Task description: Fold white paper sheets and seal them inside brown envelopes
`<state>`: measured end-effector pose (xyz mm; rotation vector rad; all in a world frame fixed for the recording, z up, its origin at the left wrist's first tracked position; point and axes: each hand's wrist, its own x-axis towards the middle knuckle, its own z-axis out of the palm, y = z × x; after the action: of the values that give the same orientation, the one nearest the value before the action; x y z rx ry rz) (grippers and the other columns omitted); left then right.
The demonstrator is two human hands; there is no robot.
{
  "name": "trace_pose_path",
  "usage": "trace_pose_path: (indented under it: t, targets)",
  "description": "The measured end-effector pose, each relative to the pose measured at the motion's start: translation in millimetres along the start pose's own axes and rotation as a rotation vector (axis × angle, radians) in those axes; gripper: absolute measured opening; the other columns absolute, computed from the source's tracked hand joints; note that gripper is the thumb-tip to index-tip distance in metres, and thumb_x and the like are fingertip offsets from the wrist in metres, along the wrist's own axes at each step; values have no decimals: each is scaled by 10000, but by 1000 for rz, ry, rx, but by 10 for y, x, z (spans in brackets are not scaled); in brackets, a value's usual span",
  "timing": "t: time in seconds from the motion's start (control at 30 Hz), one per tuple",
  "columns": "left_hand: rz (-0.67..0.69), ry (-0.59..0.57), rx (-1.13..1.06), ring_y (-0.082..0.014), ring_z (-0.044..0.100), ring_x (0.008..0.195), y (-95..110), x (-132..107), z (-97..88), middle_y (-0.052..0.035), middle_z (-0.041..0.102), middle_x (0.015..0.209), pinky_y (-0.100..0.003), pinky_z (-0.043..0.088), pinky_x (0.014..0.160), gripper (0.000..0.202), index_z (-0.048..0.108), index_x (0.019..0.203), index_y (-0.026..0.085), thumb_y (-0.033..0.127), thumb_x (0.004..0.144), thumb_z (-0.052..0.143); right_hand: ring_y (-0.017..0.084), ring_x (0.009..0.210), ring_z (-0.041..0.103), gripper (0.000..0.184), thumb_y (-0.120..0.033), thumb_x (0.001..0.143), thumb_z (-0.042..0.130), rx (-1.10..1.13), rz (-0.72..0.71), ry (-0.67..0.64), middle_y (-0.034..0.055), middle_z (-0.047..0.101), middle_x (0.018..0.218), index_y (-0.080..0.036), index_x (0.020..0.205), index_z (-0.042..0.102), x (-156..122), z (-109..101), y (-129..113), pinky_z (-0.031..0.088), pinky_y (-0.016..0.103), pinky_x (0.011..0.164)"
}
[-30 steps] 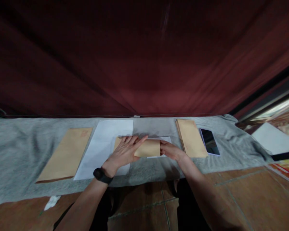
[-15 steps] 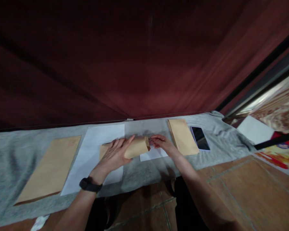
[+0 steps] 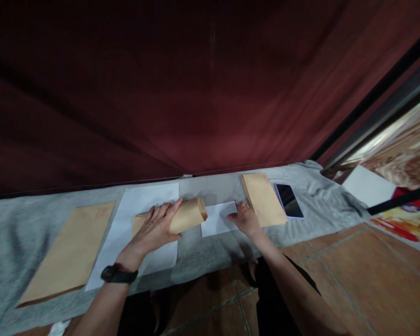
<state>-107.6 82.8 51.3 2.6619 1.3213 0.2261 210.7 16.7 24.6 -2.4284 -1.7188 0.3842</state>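
Observation:
A brown paper envelope (image 3: 187, 217) lies over a large white sheet, its mouth bulging apart toward the right. My left hand (image 3: 156, 228), with a black band on the wrist, grips the envelope from above, fingers across it and thumb along the near side. Just right of that mouth is a small, apparently folded white paper (image 3: 217, 218), flat on the grey cloth. My right hand (image 3: 245, 219) has its fingers closed at this paper's right edge; the fingertips are partly hidden.
Underneath is a grey cloth (image 3: 192, 261). Far left lies a brown envelope (image 3: 70, 247) beside the large white sheet (image 3: 126, 224). On the right are a stack of brown envelopes (image 3: 266, 198) and a phone (image 3: 290, 200). A dark red curtain (image 3: 196, 116) hangs behind.
My right hand has moved from the envelope's mouth down and right to the small white paper's edge. My left hand and the envelope have shifted slightly left.

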Motion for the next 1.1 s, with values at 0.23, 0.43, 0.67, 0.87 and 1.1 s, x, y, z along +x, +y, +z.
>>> trace_pose_path:
  t: [0.23, 0.43, 0.67, 0.87, 1.1]
  targets:
    - [-1, 3, -5, -351, 469, 1337, -5, 0, -16, -121, 508, 1396, -581, 253, 1170, 1120, 72, 1600, 314, 316, 707, 749, 262, 986, 649, 214, -331, 803, 717, 159, -54, 105, 99, 690, 984, -213, 945, 610, 51, 47, 79, 459, 331, 839]
    - [-20, -25, -8, -346, 449, 1367, -16, -2, -9, -115, 496, 1411, -585, 227, 1179, 1105, 81, 1599, 321, 311, 708, 735, 205, 739, 612, 115, -241, 827, 608, 462, -50, 164, 17, 620, 737, -251, 756, 518, 162, -49, 209, 420, 303, 696]
    - [-30, -28, -10, -346, 415, 1395, -76, 1, 66, -124, 466, 1449, -597, 189, 1188, 1122, 56, 1602, 317, 325, 706, 730, 202, 770, 580, 197, -424, 808, 581, 995, -179, 387, 24, 621, 805, -234, 841, 541, 292, -202, 261, 444, 312, 729]
    - [-21, -31, -27, -345, 404, 1403, -78, 1, 74, -118, 460, 1460, -613, 144, 1198, 1132, 57, 1599, 315, 318, 691, 733, 196, 782, 572, 243, -466, 827, 594, 1100, -230, 338, 14, 635, 810, -227, 854, 622, 229, -197, 93, 452, 299, 737]
    - [-24, -54, -54, -361, 415, 1387, -42, 9, 57, -128, 478, 1439, -623, 152, 1189, 1151, 64, 1598, 307, 348, 676, 751, 211, 823, 562, 270, -491, 824, 590, 1151, -162, 441, 34, 654, 840, -232, 891, 627, 242, -234, 27, 457, 317, 771]
